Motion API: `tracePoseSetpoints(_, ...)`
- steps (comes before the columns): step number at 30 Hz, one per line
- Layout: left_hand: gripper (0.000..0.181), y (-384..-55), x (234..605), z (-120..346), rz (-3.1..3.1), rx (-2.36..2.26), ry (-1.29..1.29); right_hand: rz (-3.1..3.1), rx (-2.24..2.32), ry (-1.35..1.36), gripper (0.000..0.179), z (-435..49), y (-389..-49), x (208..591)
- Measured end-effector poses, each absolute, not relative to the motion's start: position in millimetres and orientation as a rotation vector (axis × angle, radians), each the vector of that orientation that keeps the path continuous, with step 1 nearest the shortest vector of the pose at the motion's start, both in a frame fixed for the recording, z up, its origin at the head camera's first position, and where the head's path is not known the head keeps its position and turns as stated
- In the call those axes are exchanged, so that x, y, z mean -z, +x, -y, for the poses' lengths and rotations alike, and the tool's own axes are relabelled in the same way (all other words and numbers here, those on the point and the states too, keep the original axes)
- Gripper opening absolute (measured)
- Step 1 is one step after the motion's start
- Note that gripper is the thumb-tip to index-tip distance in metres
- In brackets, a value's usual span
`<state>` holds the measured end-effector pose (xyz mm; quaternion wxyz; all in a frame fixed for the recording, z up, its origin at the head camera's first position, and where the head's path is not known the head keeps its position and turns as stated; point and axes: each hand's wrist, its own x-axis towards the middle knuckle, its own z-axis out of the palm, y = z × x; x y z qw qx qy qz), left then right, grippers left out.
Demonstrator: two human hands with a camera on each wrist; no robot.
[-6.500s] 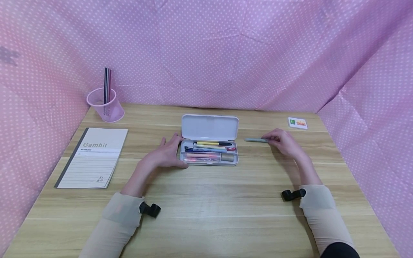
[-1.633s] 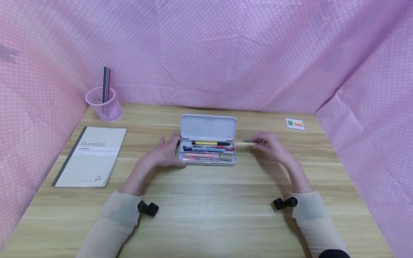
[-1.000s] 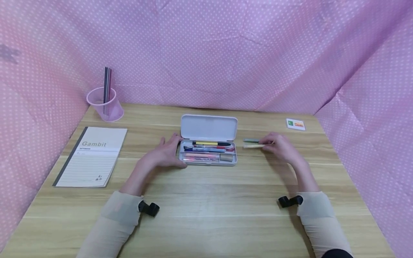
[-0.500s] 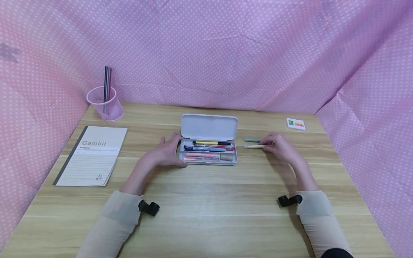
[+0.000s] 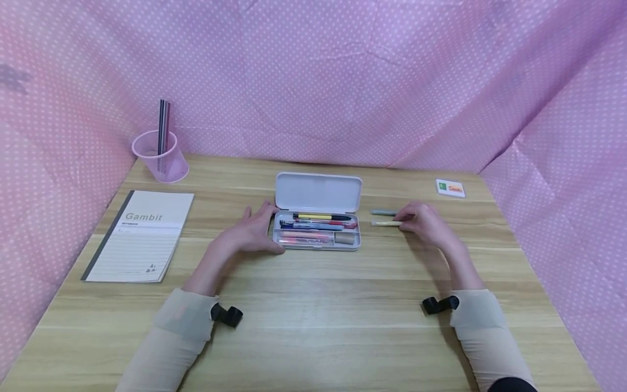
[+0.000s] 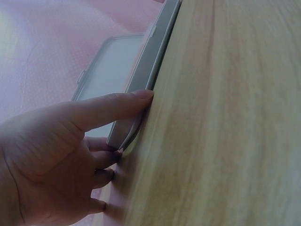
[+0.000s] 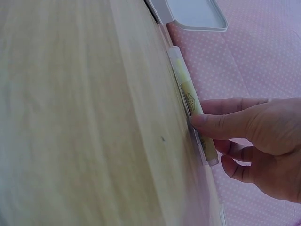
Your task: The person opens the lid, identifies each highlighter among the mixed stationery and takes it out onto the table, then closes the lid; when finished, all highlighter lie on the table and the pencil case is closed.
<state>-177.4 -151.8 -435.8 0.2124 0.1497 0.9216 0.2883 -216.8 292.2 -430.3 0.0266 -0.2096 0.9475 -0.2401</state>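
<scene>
A white pencil case [image 5: 317, 249] lies with its lid up in the middle of the table, several pens and a tan-capped item in its tray. At its left end is my left hand [image 5: 250, 233], thumb on the front wall and fingers around the far side; the left wrist view shows this hand [image 6: 61, 141] steadying the case [image 6: 141, 70]. To the right of the case, my right hand [image 5: 426, 223] pinches a pale yellow highlighter [image 5: 384, 223] between thumb and fingers, low at the tabletop. A grey-green pen [image 5: 383, 212] lies just behind it. In the right wrist view the highlighter [image 7: 188, 92] is capped.
On the left lies a notebook [image 5: 142, 234], with a pink mesh cup [image 5: 168, 166] holding dark pencils [image 5: 163, 125] behind it. A small white card-like item [image 5: 450, 188] sits at the back right. Pink dotted cloth [image 5: 313, 81] hangs around the table's back and sides.
The grey-green pen that my right hand held now lies on the table. A yellow highlighter has come out of the case and been set down beside it. My left hand stays at the case.
</scene>
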Motion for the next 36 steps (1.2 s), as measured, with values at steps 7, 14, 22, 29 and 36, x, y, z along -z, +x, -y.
tracePoseSetpoints(7, 0.105, -177.4, 435.6, 152.6, -2.565, -0.782, 0.414, -2.939, 0.737, -0.635, 0.019, -294.6, -218.4, 431.6)
tracePoseSetpoints(14, 0.105, -177.8, 435.8, 152.6, -2.561, -0.781, 0.414, -2.944, 0.738, -0.625, 0.018, -294.2, -218.3, 432.5)
tracePoseSetpoints(22, 0.105, -178.1, 437.3, 152.9, -2.564, -0.766, 0.425, -2.945, 0.711, -0.624, 0.018, -293.4, -218.1, 433.3)
tracePoseSetpoints(29, 0.106, -178.4, 437.7, 152.9, -2.564, -0.772, 0.422, -2.947, 0.724, -0.617, 0.019, -292.8, -217.4, 432.0)
tracePoseSetpoints(36, 0.105, -177.6, 438.1, 153.6, -2.562, -0.776, 0.405, -2.934, 0.749, -0.615, 0.018, -292.5, -216.8, 428.9)
